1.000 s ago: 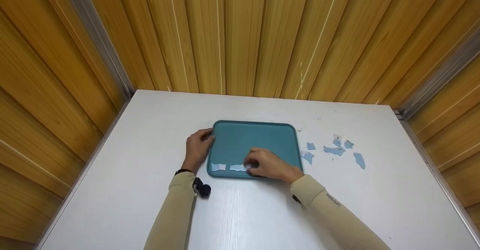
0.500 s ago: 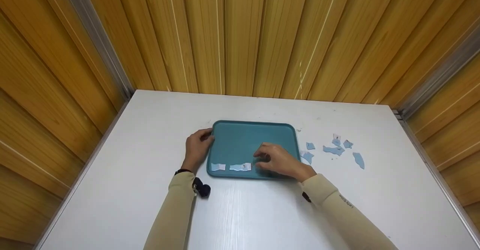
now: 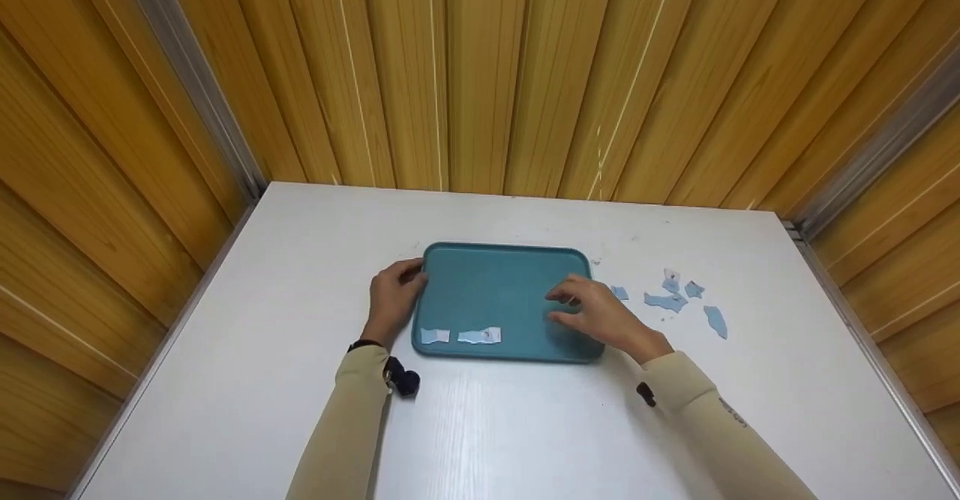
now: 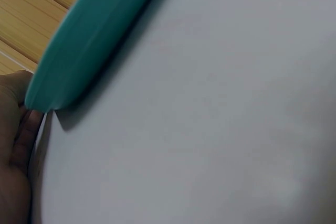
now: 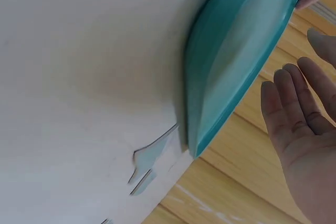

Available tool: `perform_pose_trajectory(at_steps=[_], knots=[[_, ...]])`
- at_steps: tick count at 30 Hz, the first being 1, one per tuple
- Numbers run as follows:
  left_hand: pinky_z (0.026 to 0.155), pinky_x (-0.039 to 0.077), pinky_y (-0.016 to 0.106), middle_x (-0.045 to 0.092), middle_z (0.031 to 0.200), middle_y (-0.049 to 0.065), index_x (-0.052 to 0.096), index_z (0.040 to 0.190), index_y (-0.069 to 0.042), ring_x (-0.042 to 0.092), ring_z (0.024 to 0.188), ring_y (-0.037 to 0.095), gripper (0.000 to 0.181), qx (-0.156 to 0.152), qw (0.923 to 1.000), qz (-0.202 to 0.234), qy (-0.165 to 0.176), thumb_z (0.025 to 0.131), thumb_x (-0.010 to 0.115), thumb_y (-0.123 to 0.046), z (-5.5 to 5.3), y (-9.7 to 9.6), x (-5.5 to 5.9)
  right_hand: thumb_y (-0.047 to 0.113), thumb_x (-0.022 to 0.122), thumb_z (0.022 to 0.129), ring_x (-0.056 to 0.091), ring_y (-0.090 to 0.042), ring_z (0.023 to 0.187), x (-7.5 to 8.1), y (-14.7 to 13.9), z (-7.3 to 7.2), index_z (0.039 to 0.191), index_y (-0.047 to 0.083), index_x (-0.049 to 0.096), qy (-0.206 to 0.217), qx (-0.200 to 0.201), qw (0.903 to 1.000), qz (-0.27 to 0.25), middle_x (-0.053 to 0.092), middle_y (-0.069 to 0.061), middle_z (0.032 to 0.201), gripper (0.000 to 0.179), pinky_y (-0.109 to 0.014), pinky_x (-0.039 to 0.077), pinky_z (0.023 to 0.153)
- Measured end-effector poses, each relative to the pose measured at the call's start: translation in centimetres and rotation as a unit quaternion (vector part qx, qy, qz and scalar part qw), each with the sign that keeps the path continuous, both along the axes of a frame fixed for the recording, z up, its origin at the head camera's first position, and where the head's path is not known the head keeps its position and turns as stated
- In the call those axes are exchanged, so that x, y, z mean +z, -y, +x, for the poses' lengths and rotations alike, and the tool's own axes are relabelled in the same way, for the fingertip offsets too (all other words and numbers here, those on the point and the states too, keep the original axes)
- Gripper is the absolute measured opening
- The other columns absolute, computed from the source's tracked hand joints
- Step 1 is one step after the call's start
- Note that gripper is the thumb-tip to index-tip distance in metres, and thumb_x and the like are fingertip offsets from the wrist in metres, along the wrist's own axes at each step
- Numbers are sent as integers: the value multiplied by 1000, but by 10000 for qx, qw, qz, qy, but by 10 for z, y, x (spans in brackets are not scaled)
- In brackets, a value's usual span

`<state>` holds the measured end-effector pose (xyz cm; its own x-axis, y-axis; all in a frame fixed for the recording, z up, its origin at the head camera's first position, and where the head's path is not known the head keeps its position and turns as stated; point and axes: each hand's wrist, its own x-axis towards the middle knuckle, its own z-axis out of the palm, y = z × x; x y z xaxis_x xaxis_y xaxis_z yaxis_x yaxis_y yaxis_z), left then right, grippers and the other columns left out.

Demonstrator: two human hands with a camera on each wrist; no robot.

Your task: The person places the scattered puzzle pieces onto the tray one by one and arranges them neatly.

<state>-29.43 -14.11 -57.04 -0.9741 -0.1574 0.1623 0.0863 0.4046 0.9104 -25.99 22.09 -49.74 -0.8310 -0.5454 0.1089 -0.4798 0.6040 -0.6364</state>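
Note:
A teal tray [image 3: 491,282] lies on the white table. My left hand [image 3: 395,295] grips its left edge, thumb at the rim; in the left wrist view the fingers [image 4: 26,137] sit at the tray's side. Along the tray's near edge lie a small torn piece of paper [image 3: 435,335] and a longer torn strip [image 3: 479,335], both light blue and white, with a gap between them. My right hand [image 3: 596,312] hovers over the tray's right side, thumb and fingers apart, holding nothing. The right wrist view shows its palm [image 5: 310,166] bare.
Right of the tray lie several torn paper scraps, among them a wide one [image 3: 664,302], a long one [image 3: 715,321] and a small one [image 3: 619,292] partly behind my right hand. Wood-patterned panels [image 3: 480,72] enclose the table [image 3: 225,320] at the back and sides.
My right hand has let go of the longer paper strip, which stays on the tray, and has moved right with its fingers spread. My left hand has stayed at the tray's edge.

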Motion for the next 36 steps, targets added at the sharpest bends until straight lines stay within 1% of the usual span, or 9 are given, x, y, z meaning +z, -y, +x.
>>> perform_pose_trajectory(at_steps=[5,10,12,14,19,21,27,32,36], knots=[[101,54,39,72,130,13,71,135,-3,68,116,25,35,-26,10000,-6,-14,101,71,-9,-1,2,0,8,81,95,67,-34,111,0,-16,0,123,-2,73,8,-330,9994,-40,67,-16,116,31,-49,58,96],[100,55,42,73,127,15,72,134,-1,69,114,27,34,3,10000,-26,-74,100,72,-6,3,8,-2,6,81,94,69,-36,107,-6,-27,0,121,-4,72,-188,-366,9991,-103,68,-17,113,30,-50,59,93],[99,56,41,73,125,15,72,133,-1,69,112,27,33,37,10000,-37,-57,100,72,-6,5,10,-3,4,80,95,69,-37,106,-8,-32,1,120,-6,72,-267,-367,9989,-132,67,-19,112,29,-51,59,92],[99,56,41,73,126,15,72,134,-1,69,113,26,34,26,10000,-16,-4,100,72,-6,5,11,-5,2,80,94,69,-38,106,-10,-38,1,120,-6,72,-280,-472,9984,-150,67,-19,112,28,-51,58,93],[101,55,42,72,130,14,71,136,-2,68,116,26,34,-55,10000,68,37,102,71,-7,5,7,-4,2,79,95,67,-35,111,-13,-53,2,123,-3,73,0,-1000,9950,-37,67,-15,116,29,-51,57,98],[101,55,41,72,130,13,71,136,-3,68,116,26,34,-48,9999,94,77,102,71,-9,5,5,-3,4,78,96,67,-35,111,-15,-58,3,123,-2,73,71,-1119,9937,4,67,-14,116,28,-51,57,98],[102,54,41,71,131,12,71,136,-4,67,118,25,35,-64,9999,107,106,102,71,-10,2,2,-2,3,78,96,67,-36,108,-21,-75,3,119,-3,73,-61,-1267,9919,75,68,-16,113,24,-50,58,93],[103,54,41,71,132,12,71,136,-4,67,119,25,35,-91,9998,127,110,102,71,-9,2,2,-2,3,76,96,66,-34,109,-22,-85,5,121,-3,73,185,-1492,9883,272,67,-14,115,26,-48,58,93],[103,54,40,71,132,12,71,137,-4,67,119,25,35,-61,9998,116,135,102,71,-10,1,1,-3,7,77,97,65,-33,109,-21,-89,4,124,-4,72,288,-1574,9862,431,67,-13,115,30,-49,57,94]])
